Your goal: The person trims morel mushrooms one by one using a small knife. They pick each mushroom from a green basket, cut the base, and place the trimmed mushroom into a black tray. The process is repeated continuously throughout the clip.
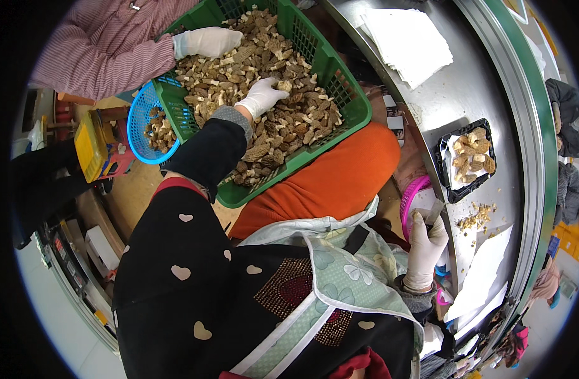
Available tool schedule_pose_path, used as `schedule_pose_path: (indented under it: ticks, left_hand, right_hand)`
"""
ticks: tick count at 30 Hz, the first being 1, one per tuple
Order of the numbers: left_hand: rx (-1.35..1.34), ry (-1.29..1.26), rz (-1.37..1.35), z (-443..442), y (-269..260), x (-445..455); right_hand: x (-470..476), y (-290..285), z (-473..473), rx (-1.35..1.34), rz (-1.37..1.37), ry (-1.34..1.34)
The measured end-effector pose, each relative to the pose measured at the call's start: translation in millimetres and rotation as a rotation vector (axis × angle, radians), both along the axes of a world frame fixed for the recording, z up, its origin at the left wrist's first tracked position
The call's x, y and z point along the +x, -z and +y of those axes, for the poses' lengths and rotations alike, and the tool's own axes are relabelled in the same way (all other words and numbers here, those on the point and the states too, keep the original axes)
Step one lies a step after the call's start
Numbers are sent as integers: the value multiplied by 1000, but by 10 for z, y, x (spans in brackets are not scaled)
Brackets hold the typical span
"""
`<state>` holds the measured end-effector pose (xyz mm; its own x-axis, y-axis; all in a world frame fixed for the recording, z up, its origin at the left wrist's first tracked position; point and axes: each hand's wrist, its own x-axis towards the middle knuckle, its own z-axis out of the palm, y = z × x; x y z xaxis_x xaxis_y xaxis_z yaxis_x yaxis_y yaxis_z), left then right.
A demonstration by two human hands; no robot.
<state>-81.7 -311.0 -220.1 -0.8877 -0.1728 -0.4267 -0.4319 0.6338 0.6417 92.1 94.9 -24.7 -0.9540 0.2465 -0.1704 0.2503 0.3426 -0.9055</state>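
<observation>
My left hand (262, 98), in a white glove, reaches into a green plastic crate (358, 102) heaped with dried-looking morel mushrooms (270, 128). Between its thumb and fingers is a pale morel (284, 85). Beside the metal counter, my right hand (427, 248), also gloved, grips a small flat blade (434, 212) that points up; its handle is hidden in the fist. The thumb tip has a brownish stain. On the counter, a black plastic tray (457, 195) holds several larger morels on white paper. Pale trimmings (478, 218) lie near it.
A co-worker's gloved hand (209, 41) rests on the morels at the crate's far left. A blue basket (137, 128) with some morels stands left of the crate, a pink basket (405, 203) below the counter edge. White sheets (410, 45) lie on the metal counter (502, 180).
</observation>
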Motion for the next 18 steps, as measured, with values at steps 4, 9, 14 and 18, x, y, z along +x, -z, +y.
schedule_pose_path:
  ticks: [4, 9, 14, 18]
  left_hand:
    - [419, -242, -89, 55, -115, 52]
    - [1151, -414, -204, 63, -205, 137]
    - [1270, -313, -189, 74, -287, 224]
    - [1047, -382, -97, 95, -221, 163]
  right_hand:
    - [3, -20, 35, -40, -22, 20]
    - [19, -60, 35, -33, -17, 29]
    - [19, -26, 52, -48, -5, 8]
    - [26, -18, 43, -44, -2, 10]
